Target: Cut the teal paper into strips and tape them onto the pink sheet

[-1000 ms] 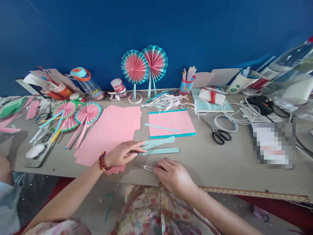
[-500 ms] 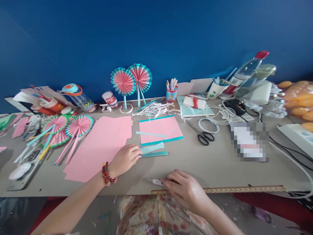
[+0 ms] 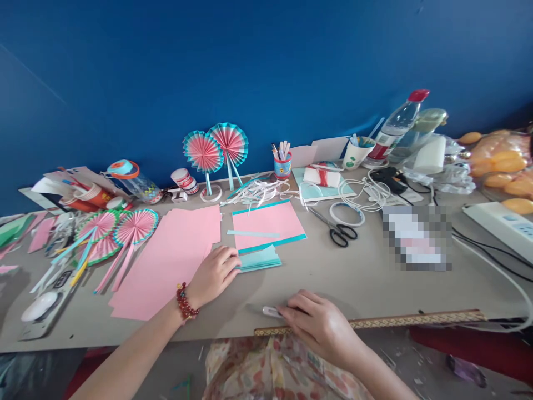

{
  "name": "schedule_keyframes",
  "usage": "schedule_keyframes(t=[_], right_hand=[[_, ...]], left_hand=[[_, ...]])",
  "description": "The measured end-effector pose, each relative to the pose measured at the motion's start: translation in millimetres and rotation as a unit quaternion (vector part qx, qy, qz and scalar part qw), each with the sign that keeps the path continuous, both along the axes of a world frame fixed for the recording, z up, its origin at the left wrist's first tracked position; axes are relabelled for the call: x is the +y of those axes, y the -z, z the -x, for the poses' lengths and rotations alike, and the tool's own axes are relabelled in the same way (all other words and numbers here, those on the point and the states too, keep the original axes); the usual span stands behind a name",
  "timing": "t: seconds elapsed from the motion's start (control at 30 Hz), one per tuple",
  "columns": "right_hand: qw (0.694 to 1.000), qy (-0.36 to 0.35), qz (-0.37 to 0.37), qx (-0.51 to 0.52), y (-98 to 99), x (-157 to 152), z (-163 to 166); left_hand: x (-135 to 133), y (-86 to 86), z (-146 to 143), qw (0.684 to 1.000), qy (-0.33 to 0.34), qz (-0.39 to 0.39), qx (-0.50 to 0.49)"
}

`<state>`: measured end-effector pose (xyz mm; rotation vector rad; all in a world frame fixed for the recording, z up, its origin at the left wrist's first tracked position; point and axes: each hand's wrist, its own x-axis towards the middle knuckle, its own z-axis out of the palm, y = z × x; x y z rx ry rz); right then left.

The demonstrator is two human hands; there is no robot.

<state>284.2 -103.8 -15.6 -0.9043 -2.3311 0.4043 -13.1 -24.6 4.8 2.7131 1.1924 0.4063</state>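
While the right hand (image 3: pixel 314 319) grasps a white-handled tool (image 3: pixel 272 312), the left hand (image 3: pixel 214 273) touches the left end of the teal strips (image 3: pixel 262 259) on the bench (image 3: pixel 358 283), pinching or pressing, I cannot tell; probably light, easily creased paper, best held flat there.

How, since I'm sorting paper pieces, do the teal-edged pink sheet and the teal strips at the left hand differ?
The teal-edged pink sheet is mostly pink; the teal strips show no pink. The teal-edged pink sheet is one broad piece, while the teal strips make a narrower, layered pile. The left hand touches the teal strips, not the teal-edged pink sheet. Both lie on the table.
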Motion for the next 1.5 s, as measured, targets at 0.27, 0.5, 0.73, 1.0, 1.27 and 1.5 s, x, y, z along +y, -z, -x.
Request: schedule_keyframes(t=[0.27,0.5,0.73,1.0,1.27,1.5], right_hand=[[0.999,0.035,-0.02,0.031,-3.3,5.0,-38.5],[0.993,0.109,-0.045,0.024,-1.7,13.5,-65.8],[0.992,0.119,-0.024,0.017,7.7,12.9,-61.8],[0.987,0.158,-0.013,0.036,4.6,14.0,-65.0],[0.981,0.183,-0.026,0.056,10.1,17.6,-63.2],[0.984,0.177,-0.019,0.029,8.4,19.1,-63.2]], left_hand=[[-12.7,-5.7,-6.2,0.999,0.028,-0.04,-0.012],[-22.9,4.5,-12.4,0.997,0.065,-0.043,0.005],[-25.8,4.0,-24.7,0.996,0.057,-0.023,0.061],[-28.2,-19.3,-27.9,0.986,0.129,-0.103,0.018],[-9.6,-19.3,-29.9,0.982,0.186,0.036,-0.023],[-4.3,-13.6,-35.9,0.979,0.188,0.024,0.08]])
